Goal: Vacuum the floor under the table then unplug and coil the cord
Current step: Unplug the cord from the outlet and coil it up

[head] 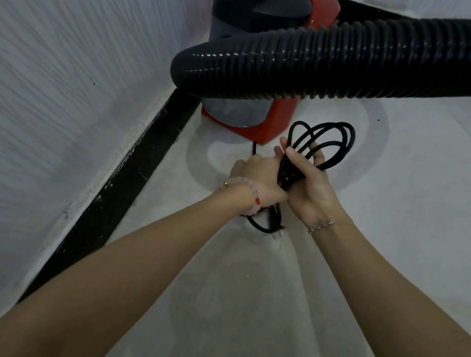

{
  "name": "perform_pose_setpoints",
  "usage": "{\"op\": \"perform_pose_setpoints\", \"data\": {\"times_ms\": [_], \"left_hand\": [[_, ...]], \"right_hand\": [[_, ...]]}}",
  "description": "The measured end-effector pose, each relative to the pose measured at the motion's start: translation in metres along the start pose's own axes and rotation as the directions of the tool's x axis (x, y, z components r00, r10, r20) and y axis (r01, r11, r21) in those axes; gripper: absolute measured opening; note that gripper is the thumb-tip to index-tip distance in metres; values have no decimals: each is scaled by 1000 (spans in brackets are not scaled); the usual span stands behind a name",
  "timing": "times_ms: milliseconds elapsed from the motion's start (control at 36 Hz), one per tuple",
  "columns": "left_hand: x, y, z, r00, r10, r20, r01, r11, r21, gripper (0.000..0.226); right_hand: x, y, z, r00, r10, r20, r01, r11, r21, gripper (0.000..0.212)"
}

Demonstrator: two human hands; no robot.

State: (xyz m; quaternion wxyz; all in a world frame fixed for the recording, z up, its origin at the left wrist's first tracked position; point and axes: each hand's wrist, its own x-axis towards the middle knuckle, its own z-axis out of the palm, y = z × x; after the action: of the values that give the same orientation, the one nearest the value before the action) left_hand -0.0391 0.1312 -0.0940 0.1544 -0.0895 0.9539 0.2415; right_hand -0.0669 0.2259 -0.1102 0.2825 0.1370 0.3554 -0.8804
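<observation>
A black power cord [322,136], gathered into several loops, is held just in front of the red and dark grey vacuum cleaner [261,36]. My right hand [310,187] grips the bundle of loops at its middle. My left hand [257,172] holds the same bundle from the left, its fingers mostly hidden behind the cord. A short loop of cord and what looks like the plug [277,230] hang below my wrists. One strand runs from the bundle back to the vacuum's base.
The thick ribbed black hose [356,64] arches across the view from the right, ending in front of the vacuum. A textured white wall [59,71] with a black skirting [120,187] stands close on the left. Pale tiled floor [410,207] spreads to the right.
</observation>
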Motion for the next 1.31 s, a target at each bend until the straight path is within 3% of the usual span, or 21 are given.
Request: {"op": "perform_pose_setpoints", "data": {"times_ms": [111, 194, 278, 306, 389, 472, 556, 639, 667, 694, 722, 778, 833, 889, 944, 1056, 1139, 1222, 1306], "left_hand": [[8, -14, -8, 967, 166, -193, -88, 930, 358, 40], [14, -24, -14, 806, 400, -437, -47, 778, 626, 21], [23, -34, -12, 784, 467, -409, -37, 694, 719, 15], [21, -36, -11, 793, 475, -382, -50, 676, 735, 16], [16, -54, 0, 864, 411, -291, -91, 697, 712, 13], [8, -79, 15, 853, 449, -265, -149, 696, 702, 7], [4, -81, 23, 813, 513, -275, -199, 689, 697, 10], [-3, -74, 42, 822, 507, -260, -210, 694, 689, 10], [-6, -72, 48, 833, 493, -251, -204, 695, 689, 14], [-8, -70, 51, 851, 467, -239, -198, 708, 678, 17], [-10, -70, 53, 856, 459, -236, -198, 714, 672, 17], [-9, -70, 53, 849, 469, -242, -204, 715, 668, 16], [-8, -75, 50, 811, 528, -254, -238, 694, 679, 13], [-5, -83, 44, 759, 602, -247, -294, 656, 695, 6], [3, -90, 31, 710, 668, -222, -344, 605, 718, 10], [15, -95, 12, 800, 584, -138, -275, 561, 781, 27], [4, -87, 21, 895, 430, -122, -235, 684, 690, 26], [-8, -90, 26, 890, 405, -210, -220, 785, 579, 27], [-22, -106, 24, 875, 421, -237, -259, 823, 505, 47]], "right_hand": [[3, 0, 3, 999, 51, -11, -49, 992, 119, 40], [1, 3, 7, 993, 114, -40, -109, 989, 101, 20], [-3, 6, 13, 970, 221, -105, -211, 973, 96, 6], [-5, 8, 14, 956, 254, -145, -245, 966, 80, 12], [-10, 8, 9, 878, 381, -290, -373, 924, 85, 12], [-20, 5, -4, 806, 463, -369, -520, 852, -68, 8], [-31, 5, -15, 811, 405, -422, -548, 779, -306, 8], [-39, 7, -23, 847, 103, -521, -417, 737, -533, 7], [-40, 8, -26, 855, -30, -518, -359, 685, -634, 6], [-41, 9, -31, 858, -185, -479, -299, 578, -759, 20], [-42, 9, -35, 857, -330, -396, -241, 423, -874, 42], [-46, 5, -35, 846, -532, -39, -26, 32, -999, 68], [-44, 3, -35, 846, -412, 338, 186, -367, -911, 71], [-38, 8, -42, 861, -165, 481, 309, -581, -753, 68], [-32, 17, -46, 859, -60, 509, 348, -661, -665, 61], [-20, 24, -37, 806, -72, 588, 326, -775, -542, 47], [-14, 30, -39, 790, 10, 613, 349, -830, -436, 46], [-13, 36, -43, 786, 55, 615, 354, -857, -375, 42], [-7, 36, -42, 777, 41, 628, 332, -875, -354, 39]]}}
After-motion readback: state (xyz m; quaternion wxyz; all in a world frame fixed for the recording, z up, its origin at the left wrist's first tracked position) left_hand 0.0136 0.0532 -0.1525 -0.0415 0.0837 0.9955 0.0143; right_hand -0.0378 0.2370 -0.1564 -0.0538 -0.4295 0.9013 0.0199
